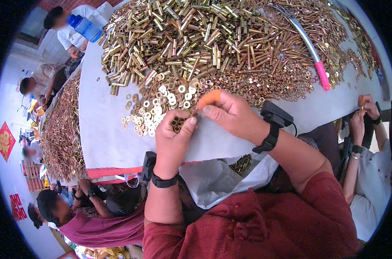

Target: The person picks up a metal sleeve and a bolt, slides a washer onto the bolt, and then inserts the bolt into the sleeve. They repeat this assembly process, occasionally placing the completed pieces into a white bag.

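Left hand (173, 131) gripping a bunch of brass tubes (177, 124) beside the washers (163, 103); right hand (230, 114), fingers pinched, orange fingertip cover on, adding a piece. Probably mid-assembly; needing careful alignment next.

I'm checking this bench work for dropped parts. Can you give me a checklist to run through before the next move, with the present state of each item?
1. Left hand grips a bundle of brass tubes, ends up: ok.
2. Right hand is at the bundle, its orange finger cot on: ok.
3. Whether the right fingers pinch a part: cannot tell.
4. Loose washers lie just beyond the hands: ok.
5. Table edge below the hands has a white bag under it: ok.
6. Whether the bundle is full: cannot tell.
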Available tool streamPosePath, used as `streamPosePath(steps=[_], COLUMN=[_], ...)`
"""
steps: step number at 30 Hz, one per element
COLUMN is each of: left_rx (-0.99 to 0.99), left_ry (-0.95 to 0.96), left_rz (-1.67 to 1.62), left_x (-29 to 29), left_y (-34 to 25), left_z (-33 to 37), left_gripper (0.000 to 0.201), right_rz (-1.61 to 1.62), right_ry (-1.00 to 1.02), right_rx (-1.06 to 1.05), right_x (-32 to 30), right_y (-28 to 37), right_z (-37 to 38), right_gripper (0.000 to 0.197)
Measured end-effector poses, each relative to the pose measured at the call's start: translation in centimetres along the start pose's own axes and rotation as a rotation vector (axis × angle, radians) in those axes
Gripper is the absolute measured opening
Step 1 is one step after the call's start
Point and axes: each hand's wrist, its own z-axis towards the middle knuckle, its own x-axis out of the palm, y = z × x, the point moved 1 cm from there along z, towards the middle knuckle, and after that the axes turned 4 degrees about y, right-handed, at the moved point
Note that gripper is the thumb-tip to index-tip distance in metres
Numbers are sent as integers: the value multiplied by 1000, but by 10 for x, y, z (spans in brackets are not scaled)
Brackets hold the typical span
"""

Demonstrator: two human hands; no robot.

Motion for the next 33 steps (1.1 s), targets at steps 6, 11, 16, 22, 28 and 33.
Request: streamPosePath(steps=[6, 11, 16, 22, 28, 33], left_rx=[34, 16, -20, 76, 40, 142], left_ry=[19, 0, -8, 31, 85, 63], left_rz=[5, -18, -109, 113, 69, 224], left_x=[-2, 1, 2, 3, 1, 3], left_y=[5, 2, 2, 2, -1, 0], left_z=[3, 4, 6, 4, 4, 4], left_gripper=[11, 10, 10, 11, 13, 14], right_rz=[120, 173, 140, 158, -147, -311], right_ry=[150, 143, 176, 130, 91, 64], right_rx=[107, 108, 167, 139, 2, -33], right_x=[-5, -4, -6, -1, -2, -3], right_y=[6, 6, 8, 3, 6, 12], right_z=[3, 3, 1, 3, 1, -2], right_gripper=[25, 24, 21, 15, 15, 13])
